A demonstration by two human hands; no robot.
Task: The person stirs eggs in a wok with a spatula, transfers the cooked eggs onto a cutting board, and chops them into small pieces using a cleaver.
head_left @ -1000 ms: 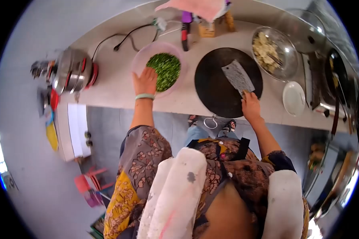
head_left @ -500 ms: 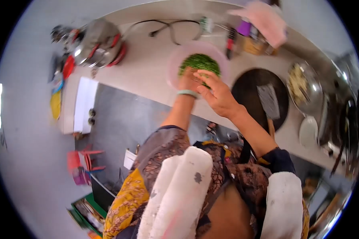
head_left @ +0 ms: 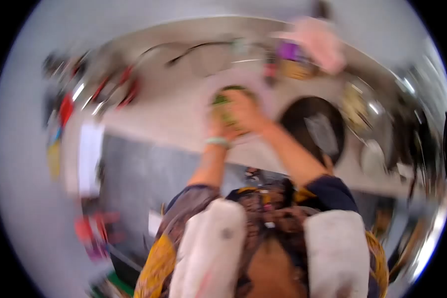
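Chopped green leaves (head_left: 221, 98) lie in a pale pink bowl (head_left: 263, 94) on the counter. My left hand (head_left: 222, 128), with a pale green bangle at the wrist, is low in the bowl at the near left side of the greens. From the right, my right hand (head_left: 246, 110) reaches over the greens, close to the left. Some green shows between the two hands. Motion blur smears the fingers of both hands, so their grip is unclear.
Right of the bowl is a dark round board or pan (head_left: 295, 119) with a cleaver (head_left: 322, 134) on it. Beyond stands a metal bowl with pale food (head_left: 353, 107). A black cord (head_left: 198, 48) lies behind; a pink cloth (head_left: 320, 44) covers items at the back.
My right hand has moved from above the near rim into the bowl, over the greens. My left hand stays in the bowl. The whole view has shifted and blurred.
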